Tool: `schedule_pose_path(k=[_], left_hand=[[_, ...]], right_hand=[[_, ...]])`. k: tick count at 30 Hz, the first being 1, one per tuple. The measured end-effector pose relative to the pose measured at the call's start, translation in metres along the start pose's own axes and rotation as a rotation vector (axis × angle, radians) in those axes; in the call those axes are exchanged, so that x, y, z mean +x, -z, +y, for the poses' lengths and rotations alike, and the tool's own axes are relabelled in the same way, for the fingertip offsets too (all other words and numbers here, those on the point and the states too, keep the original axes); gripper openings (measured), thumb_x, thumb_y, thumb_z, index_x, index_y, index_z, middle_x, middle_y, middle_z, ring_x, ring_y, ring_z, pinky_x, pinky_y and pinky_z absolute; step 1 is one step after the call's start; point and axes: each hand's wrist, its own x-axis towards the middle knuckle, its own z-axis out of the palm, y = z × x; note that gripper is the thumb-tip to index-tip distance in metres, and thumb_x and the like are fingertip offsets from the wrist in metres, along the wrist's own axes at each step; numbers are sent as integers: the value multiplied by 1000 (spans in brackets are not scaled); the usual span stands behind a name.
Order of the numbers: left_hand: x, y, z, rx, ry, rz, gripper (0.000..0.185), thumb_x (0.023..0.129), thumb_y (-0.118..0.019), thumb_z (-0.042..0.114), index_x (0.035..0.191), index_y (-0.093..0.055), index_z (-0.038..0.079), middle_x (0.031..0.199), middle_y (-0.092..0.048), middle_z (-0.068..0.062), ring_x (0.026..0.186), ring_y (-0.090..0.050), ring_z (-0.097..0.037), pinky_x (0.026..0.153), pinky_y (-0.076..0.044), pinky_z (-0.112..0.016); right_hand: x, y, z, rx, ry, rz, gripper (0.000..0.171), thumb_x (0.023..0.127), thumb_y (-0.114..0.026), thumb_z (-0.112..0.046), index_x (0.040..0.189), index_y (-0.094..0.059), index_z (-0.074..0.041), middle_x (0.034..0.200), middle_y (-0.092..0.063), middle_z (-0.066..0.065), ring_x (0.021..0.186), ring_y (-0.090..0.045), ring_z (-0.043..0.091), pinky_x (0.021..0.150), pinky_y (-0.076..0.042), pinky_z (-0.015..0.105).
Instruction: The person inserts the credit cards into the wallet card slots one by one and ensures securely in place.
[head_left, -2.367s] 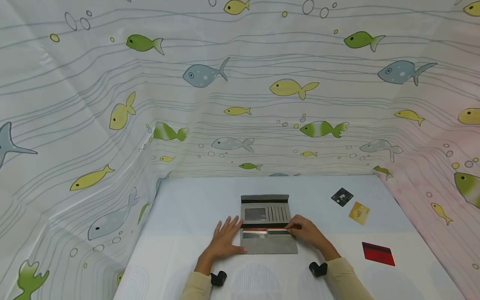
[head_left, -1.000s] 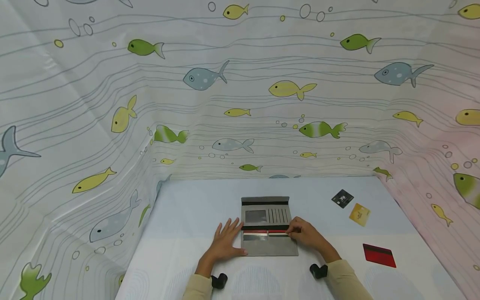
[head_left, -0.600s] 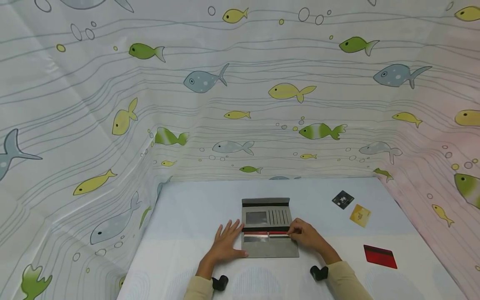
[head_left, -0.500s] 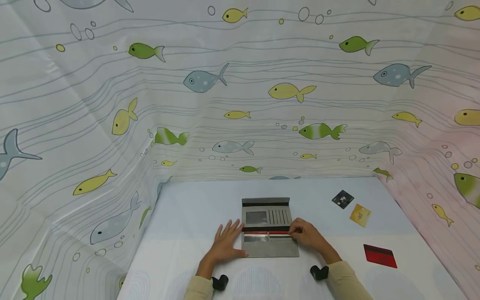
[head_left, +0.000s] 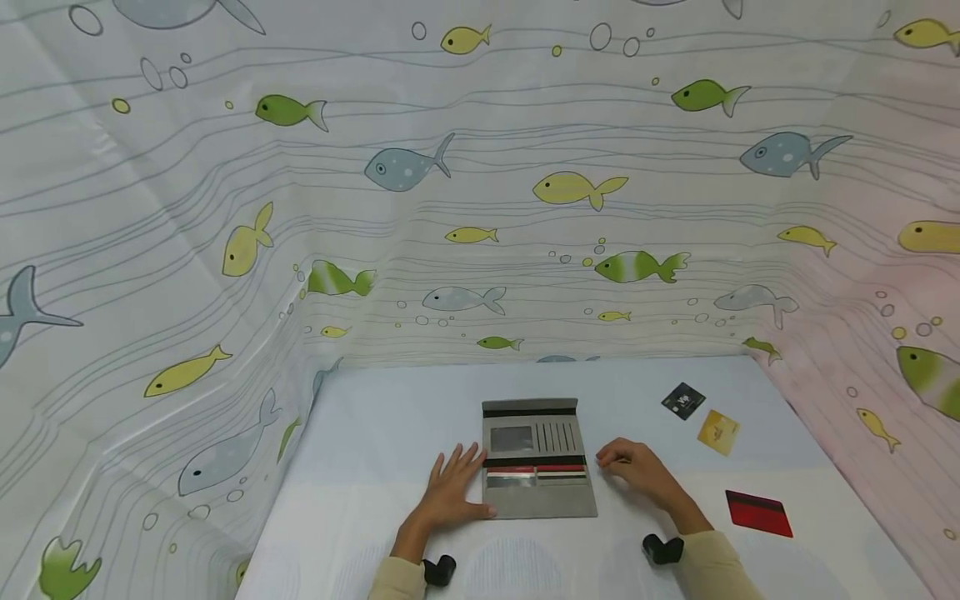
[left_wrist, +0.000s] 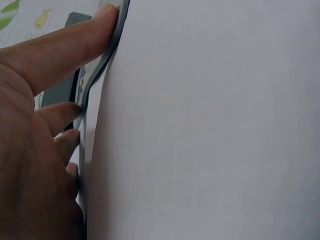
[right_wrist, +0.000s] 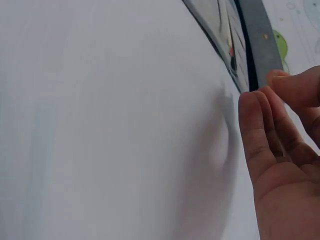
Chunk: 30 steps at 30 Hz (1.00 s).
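A grey wallet [head_left: 540, 503] lies unfolded on the table in the head view, with a clear window and slits in its upper part. Red-edged cards [head_left: 561, 469] show in the slots below the fold. My left hand [head_left: 446, 492] rests with spread fingers at the wallet's left edge, thumb on its lower left corner; the left wrist view shows the thumb [left_wrist: 75, 47] on the edge. Just right of the wallet is my right hand [head_left: 641, 473], apart from it, fingers loosely bent. In the right wrist view the fingers [right_wrist: 251, 117] hold nothing.
To the right lie a black card [head_left: 683, 401], a yellow card [head_left: 718, 432] and, nearer, a red card [head_left: 759, 513] with a dark stripe. Fish-patterned sheeting [head_left: 420, 242] stands round the back and sides of the white table [head_left: 375, 417].
The right hand pinched at the right card slot and pushed the card there deeper; now it has let go and moved right, off the wallet. The left hand has stayed on the wallet.
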Motion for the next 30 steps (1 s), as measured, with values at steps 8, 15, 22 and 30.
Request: schedule_pose_path(k=[8, 15, 22, 30], left_hand=[[0, 3, 1, -10, -7, 12, 99, 77, -79, 52, 157, -33, 14, 167, -23, -9, 155, -12, -39, 121, 0, -65], [1, 6, 0, 2, -5, 21, 100, 78, -79, 53, 157, -33, 15, 167, -23, -9, 155, -12, -39, 122, 0, -64], [0, 7, -1, 6, -7, 32, 100, 77, -79, 52, 157, -33, 15, 167, -23, -9, 155, -12, -39, 122, 0, -64], [-6, 2, 2, 4, -17, -1, 98, 78, -79, 52, 156, -34, 13, 166, -24, -11, 154, -14, -42, 121, -1, -65]], right_hand=[[-28, 45, 19, -11, -92, 74, 5, 90, -70, -9, 88, -74, -8, 109, -71, 6, 99, -63, 8, 82, -53, 20], [-62, 90, 42, -73, -263, 123, 20, 96, -66, -22, 108, -74, -9, 115, -71, 10, 89, -60, 6, 72, -52, 23], [-87, 128, 59, -161, -431, 124, 43, 98, -61, -38, 123, -67, -4, 128, -62, 25, 112, -56, 40, 81, -54, 45], [-121, 150, 88, -167, -519, 70, 60, 94, -65, -48, 126, -63, 2, 124, -61, 32, 106, -60, 42, 76, -55, 44]])
